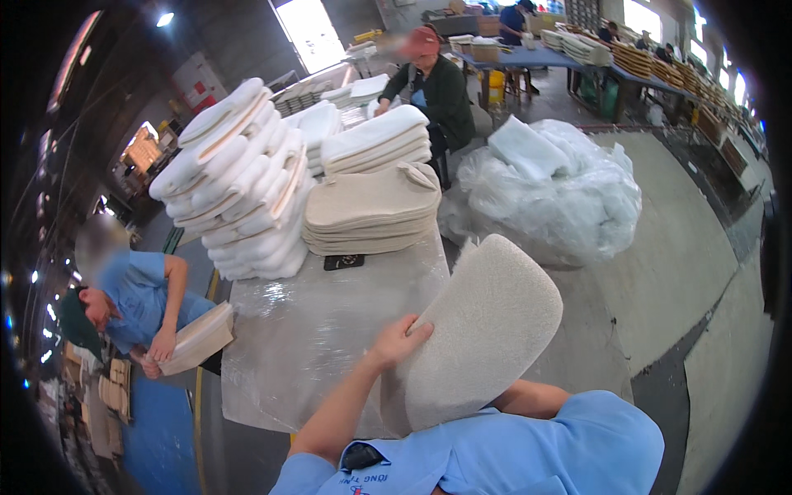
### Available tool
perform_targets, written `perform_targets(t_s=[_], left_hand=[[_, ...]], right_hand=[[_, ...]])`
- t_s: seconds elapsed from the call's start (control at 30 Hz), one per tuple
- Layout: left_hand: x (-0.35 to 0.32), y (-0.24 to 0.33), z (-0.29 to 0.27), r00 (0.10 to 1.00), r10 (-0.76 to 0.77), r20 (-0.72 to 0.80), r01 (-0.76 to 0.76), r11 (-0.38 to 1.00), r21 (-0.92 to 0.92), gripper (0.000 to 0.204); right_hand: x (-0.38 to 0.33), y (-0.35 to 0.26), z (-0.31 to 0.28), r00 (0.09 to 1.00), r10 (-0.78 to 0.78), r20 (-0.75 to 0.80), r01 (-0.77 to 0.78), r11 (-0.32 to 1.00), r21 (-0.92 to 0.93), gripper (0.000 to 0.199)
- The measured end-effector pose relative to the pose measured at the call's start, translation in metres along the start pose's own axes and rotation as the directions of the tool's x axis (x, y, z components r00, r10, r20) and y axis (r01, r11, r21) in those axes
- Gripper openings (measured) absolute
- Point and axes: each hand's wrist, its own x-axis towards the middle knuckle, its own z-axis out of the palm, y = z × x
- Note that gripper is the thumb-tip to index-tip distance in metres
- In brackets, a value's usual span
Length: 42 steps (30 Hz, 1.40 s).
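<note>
The person in the blue shirt is holding a beige fleecy pad (483,330) up off the table, tilted on edge — the left hand (398,340) is gripping its left rim, fingers curled over the edge. The right hand is hidden behind the pad; only the right forearm (528,398) is showing, so I cannot tell its grip. Held this way, the pad's fuzzy face is turning toward the wearer, probably for a look.

The table (322,330) is wrapped in clear plastic film, likely keeping the fabric clean. At 12 o'clock from the pad, a flat stack of beige pads (371,210) is sitting squared up. At 11 o'clock, white foam pieces (243,177) are leaning in 1 tall pile.

At 1 o'clock a big clear plastic bag (561,186) is slumping on the floor, holding white foam pieces.

At 9 o'clock a co-worker (136,305) is clutching another pad.
</note>
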Motion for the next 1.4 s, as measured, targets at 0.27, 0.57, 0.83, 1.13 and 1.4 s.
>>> perform_targets(t_s=[0.27, 0.57, 0.83, 1.13, 1.4], left_hand=[[0.038, -0.060, 0.049, 0.971, -0.150, 0.186, 0.183, 0.967, -0.177, 0.061], [0.031, -0.132, 0.104, 0.990, -0.139, -0.009, 0.136, 0.978, -0.155, 0.054], [0.040, -0.127, 0.109, 0.994, -0.048, -0.095, 0.060, 0.990, 0.128, 0.058], [0.027, -0.108, 0.085, 0.905, -0.329, -0.271, 0.414, 0.830, 0.374, 0.082], [0.050, -0.111, 0.077, 0.912, -0.226, -0.342, 0.368, 0.819, 0.439, 0.057]], right_hand=[[0.025, 0.008, -0.035, 0.996, -0.002, -0.085, 0.015, 0.989, 0.146, 0.061], [0.030, 0.031, -0.036, 0.862, -0.255, -0.439, 0.198, 0.965, -0.171, 0.059], [0.052, 0.046, -0.078, 0.817, -0.407, -0.408, 0.283, 0.900, -0.332, 0.053], [0.037, 0.039, -0.054, 0.773, -0.454, -0.444, 0.126, 0.795, -0.594, 0.041], [0.036, 0.020, -0.060, 0.906, -0.252, -0.339, 0.229, 0.967, -0.106, 0.036]])
